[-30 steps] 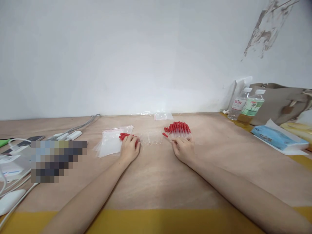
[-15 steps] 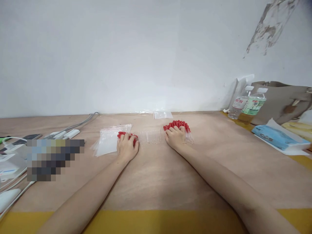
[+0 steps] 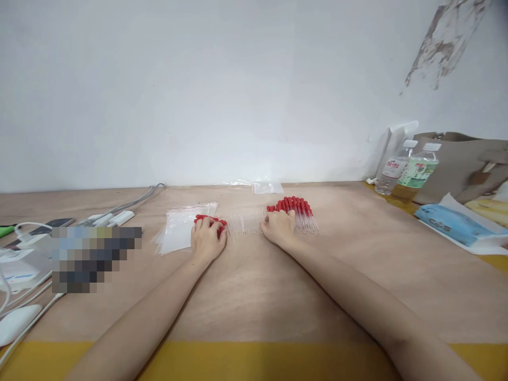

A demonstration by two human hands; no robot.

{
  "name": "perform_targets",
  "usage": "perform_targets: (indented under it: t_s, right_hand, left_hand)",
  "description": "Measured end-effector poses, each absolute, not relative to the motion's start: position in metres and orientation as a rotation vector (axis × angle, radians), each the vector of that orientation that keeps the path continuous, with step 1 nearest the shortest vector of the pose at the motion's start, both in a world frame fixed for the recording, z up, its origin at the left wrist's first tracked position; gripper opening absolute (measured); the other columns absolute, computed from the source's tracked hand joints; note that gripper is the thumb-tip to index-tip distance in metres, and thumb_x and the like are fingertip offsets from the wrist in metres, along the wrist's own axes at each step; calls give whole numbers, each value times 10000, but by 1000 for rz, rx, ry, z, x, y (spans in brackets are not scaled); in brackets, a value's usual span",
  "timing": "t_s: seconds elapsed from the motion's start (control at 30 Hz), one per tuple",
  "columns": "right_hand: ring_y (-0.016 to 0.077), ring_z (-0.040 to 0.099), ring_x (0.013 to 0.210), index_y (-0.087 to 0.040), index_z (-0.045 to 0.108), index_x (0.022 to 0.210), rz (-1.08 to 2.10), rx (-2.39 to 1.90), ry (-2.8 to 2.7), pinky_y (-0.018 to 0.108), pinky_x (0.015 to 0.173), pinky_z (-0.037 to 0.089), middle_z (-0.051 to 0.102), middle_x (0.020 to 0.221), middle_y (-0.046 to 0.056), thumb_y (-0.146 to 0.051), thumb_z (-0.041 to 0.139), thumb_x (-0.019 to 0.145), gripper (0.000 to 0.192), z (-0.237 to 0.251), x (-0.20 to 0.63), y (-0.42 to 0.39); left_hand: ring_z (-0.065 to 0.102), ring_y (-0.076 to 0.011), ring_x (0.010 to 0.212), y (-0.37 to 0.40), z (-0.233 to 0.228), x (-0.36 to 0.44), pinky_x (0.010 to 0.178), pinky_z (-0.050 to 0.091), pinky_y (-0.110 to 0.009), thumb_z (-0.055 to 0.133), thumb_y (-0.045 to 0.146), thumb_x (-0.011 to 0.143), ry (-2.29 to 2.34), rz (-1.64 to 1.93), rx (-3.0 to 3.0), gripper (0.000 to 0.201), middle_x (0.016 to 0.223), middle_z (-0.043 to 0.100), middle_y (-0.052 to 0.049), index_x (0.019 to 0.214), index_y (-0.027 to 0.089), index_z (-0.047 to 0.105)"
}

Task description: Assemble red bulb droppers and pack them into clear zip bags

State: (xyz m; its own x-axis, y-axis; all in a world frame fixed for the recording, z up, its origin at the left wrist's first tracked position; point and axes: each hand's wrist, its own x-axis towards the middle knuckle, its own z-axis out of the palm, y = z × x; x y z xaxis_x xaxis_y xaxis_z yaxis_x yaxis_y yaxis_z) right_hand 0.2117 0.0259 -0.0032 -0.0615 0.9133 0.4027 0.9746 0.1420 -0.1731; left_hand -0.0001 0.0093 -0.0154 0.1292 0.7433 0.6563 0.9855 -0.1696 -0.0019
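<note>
My left hand lies palm down on a small bunch of red-capped droppers beside a stack of clear zip bags. My right hand rests on the near left part of a fan of red-capped clear droppers. Between the two hands lies a row of clear glass tubes without caps. Whether either hand grips anything is hidden under the fingers.
White cables and adapters and a white mouse lie at the left. Another clear bag sits by the wall. Two water bottles, a brown bag and a blue tissue pack stand at the right.
My right hand has slid forward onto the fanned droppers and then a little to the left. My left hand has stayed on the small bunch.
</note>
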Motion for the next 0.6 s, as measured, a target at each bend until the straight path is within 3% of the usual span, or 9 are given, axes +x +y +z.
perform_targets:
  t_s: [0.17,0.43,0.6]
  right_hand:
    - [236,560,775,-130,638,764,-48,-2052,-2022,403,781,204,643,795,135,-277,454,748,237,10,196,38]
    - [224,583,694,-135,640,703,69,-2108,-1986,411,784,239,645,724,121,-229,505,700,165,14,192,50]
    - [249,558,822,-120,604,823,-35,-1961,-2001,376,759,292,626,857,149,-258,400,796,248,20,203,30]
  left_hand:
    - [454,-255,875,10,-15,0,750,343,-363,509,286,723,-1657,-748,-2000,153,883,566,-74,784,193,615]
    - [492,-255,822,9,-14,1,735,364,-377,495,234,719,-1602,-762,-2085,103,775,587,-73,787,178,547]
    - [509,-214,843,5,-10,7,770,405,-344,418,194,798,-1450,-1091,-2171,228,895,549,-85,992,157,531]
